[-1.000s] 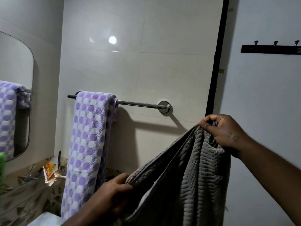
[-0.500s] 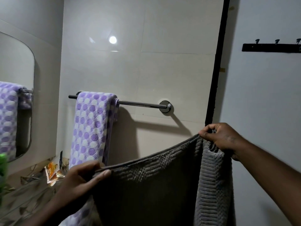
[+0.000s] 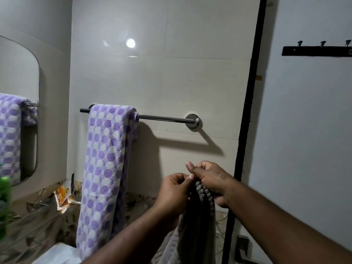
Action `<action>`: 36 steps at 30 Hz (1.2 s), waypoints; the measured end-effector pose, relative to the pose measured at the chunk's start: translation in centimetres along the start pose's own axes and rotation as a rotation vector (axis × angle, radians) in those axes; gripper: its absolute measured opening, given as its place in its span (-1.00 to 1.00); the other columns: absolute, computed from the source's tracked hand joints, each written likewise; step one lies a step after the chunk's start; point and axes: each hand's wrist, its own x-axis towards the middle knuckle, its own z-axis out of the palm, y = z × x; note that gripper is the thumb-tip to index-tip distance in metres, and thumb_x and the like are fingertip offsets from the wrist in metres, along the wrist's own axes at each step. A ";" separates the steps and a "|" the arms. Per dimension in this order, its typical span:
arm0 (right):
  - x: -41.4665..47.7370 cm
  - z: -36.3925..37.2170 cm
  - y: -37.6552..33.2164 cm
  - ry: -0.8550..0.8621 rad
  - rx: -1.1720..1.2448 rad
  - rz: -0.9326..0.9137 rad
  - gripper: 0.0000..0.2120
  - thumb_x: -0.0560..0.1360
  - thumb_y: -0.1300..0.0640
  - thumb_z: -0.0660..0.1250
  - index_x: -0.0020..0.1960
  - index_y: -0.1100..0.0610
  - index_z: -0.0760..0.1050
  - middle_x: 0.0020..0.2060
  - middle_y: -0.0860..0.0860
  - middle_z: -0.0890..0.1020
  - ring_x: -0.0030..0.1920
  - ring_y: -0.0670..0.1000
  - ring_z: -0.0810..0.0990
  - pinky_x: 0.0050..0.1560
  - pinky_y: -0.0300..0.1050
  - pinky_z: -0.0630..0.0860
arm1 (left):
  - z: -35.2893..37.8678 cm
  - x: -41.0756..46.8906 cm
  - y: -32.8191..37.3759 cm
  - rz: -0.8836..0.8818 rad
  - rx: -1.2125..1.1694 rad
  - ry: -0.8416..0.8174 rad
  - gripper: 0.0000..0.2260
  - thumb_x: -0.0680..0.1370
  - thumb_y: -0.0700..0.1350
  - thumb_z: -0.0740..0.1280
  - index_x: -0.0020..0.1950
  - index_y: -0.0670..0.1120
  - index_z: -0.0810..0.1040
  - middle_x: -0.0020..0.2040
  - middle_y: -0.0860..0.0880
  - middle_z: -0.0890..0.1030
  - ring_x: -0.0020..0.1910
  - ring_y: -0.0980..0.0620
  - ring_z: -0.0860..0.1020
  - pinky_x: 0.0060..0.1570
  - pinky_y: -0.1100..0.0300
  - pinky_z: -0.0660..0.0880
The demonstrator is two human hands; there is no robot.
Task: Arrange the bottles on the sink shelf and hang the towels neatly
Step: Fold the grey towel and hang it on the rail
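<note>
My left hand (image 3: 174, 191) and right hand (image 3: 211, 180) touched, both pinching the grey towel (image 3: 198, 225) at its top. It hung near me, below the rail (image 3: 163, 118). The purple dotted towel (image 3: 104, 168) draped the rail's left end.

A purple-dotted towel (image 3: 106, 159) hangs over the rail (image 3: 163, 119) at its left end.

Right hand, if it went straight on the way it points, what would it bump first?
Likely the left hand, just ahead of the right hand, pinching the same grey towel; depth unclear.
</note>
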 end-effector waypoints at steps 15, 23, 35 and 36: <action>-0.6 -3.5 1.4 0.505 -0.486 -0.373 -0.92 0.39 0.20 0.58 -0.16 0.06 0.73 -0.27 -0.10 0.73 -0.21 -0.13 0.69 -0.05 -0.17 0.63 | -1.9 -0.6 -1.2 0.073 0.198 0.042 -0.84 0.56 -0.09 0.49 -0.19 -0.11 0.73 -0.32 -0.17 0.68 -0.31 -0.07 0.55 -0.23 0.01 0.46; -2.3 -0.8 2.3 0.389 -0.579 -0.432 -0.93 0.35 0.09 0.59 -0.18 -0.05 0.74 -0.30 -0.17 0.73 -0.23 -0.26 0.67 -0.09 -0.23 0.65 | -1.0 -0.6 -1.8 0.077 0.239 0.143 -0.90 0.51 -0.11 0.55 -0.20 -0.08 0.75 -0.25 -0.12 0.75 -0.17 -0.16 0.75 -0.01 -0.24 0.67; -3.7 -1.5 3.7 0.345 -0.591 -0.480 -0.72 0.35 0.11 0.58 0.04 -0.09 0.73 -0.10 -0.19 0.76 -0.07 -0.26 0.69 0.07 -0.17 0.65 | 0.6 -1.0 -1.3 0.094 0.150 0.137 -0.87 0.60 -0.31 0.32 0.01 -0.11 0.61 -0.20 -0.16 0.72 -0.35 0.03 0.64 -0.40 0.18 0.51; -3.6 -1.8 3.6 0.336 -0.568 -0.482 -0.74 0.36 0.14 0.59 0.02 -0.08 0.74 -0.11 -0.19 0.76 -0.07 -0.25 0.69 0.08 -0.18 0.64 | 0.5 -1.1 -1.1 0.092 0.126 0.096 -0.86 0.59 -0.33 0.31 0.03 -0.11 0.58 -0.17 -0.17 0.72 -0.33 0.02 0.64 -0.37 0.18 0.50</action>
